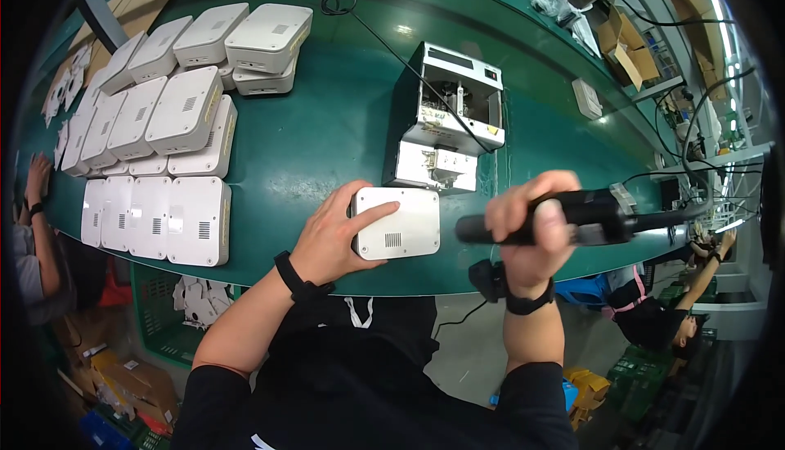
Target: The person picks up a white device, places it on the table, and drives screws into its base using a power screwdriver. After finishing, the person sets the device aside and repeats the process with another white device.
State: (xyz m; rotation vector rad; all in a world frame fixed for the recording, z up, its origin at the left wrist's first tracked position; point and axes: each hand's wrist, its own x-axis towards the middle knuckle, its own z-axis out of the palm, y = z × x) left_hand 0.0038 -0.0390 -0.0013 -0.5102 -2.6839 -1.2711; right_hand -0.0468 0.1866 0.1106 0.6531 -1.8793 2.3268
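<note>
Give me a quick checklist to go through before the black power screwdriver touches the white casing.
1. Left hand steadies the white rectangular plastic casing on the green work table: ok, fingers lie over its left edge.
2. Right hand grips the black power screwdriver: ok, fist closed around the body.
3. Screwdriver tip lined up on a screw: not ok, the tool lies sideways, to the right of the casing.
4. Casing flat on the table: ok.
5. Screw seated in the casing: cannot tell, too small to see.
6. Grey open-fronted machine just behind the casing leaves working room: cannot tell.
</note>
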